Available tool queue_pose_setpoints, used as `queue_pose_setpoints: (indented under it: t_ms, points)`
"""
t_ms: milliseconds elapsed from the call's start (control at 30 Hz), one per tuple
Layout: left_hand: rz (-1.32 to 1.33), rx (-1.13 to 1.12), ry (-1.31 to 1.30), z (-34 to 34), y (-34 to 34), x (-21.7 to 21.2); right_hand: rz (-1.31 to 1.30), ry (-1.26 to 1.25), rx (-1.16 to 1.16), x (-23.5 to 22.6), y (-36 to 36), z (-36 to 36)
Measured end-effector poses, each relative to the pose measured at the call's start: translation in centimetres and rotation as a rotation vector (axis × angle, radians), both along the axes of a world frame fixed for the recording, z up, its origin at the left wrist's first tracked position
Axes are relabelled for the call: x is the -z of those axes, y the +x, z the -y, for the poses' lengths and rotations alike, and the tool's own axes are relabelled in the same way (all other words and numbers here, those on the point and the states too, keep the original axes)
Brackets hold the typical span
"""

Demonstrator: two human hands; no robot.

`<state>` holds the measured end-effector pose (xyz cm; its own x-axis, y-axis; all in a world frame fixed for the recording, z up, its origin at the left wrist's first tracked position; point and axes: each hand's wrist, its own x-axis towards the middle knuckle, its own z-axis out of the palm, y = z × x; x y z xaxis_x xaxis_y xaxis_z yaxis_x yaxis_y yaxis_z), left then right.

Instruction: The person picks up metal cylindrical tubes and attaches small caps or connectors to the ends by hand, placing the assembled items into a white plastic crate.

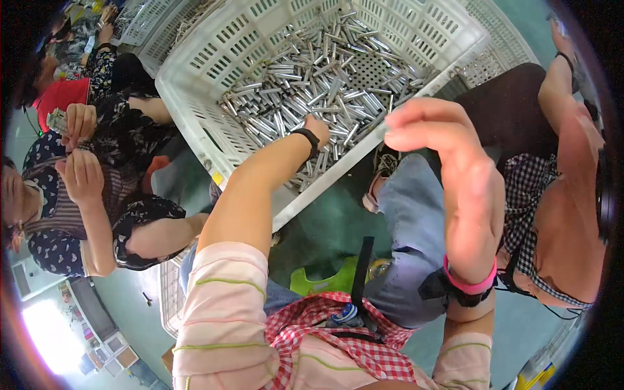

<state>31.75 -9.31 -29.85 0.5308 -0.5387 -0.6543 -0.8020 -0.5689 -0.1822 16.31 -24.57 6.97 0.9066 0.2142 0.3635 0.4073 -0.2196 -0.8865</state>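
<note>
My left hand reaches down into a big white plastic crate and touches the heap of short silvery metal tubes inside. A dark band circles that wrist. The fingers are mostly hidden behind the back of the hand, so their grip does not show. Close to the camera, past the crate's near right rim, my right hand is raised with its fingers bent and pointing left. Nothing shows between those fingers, which look slightly apart. A pink band sits on this wrist.
On the left a seated person holds both hands up before the chest. Another person sits close on my right. More pale crates stand behind mine. Between my legs is a bright green object, above my red checked apron.
</note>
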Motion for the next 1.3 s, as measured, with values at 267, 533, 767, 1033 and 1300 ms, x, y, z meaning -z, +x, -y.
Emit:
queue_pose_setpoints:
  t_ms: [267,533,767,1033,1300]
  points:
    - [-0.241,-0.151,-0.447,-2.5,3.7,-10.2,0.03,-0.043,0.053,0.9,1.5,-0.1]
    - [-0.19,-0.302,-1.054,-5.2,-1.1,-26.7,0.172,-0.244,0.167,3.9,3.4,0.7]
    - [-0.042,-0.473,-1.226,-9.5,-10.7,-32.5,0.352,-0.411,0.058,4.8,2.1,-5.7]
    - [0.484,-0.352,-1.718,-6.6,-11.8,-34.1,0.015,0.065,0.066,3.7,1.5,-5.0]
    - [0.015,-0.715,-1.704,-7.7,-13.8,-33.0,0.265,-0.132,0.057,4.4,2.4,-6.2]
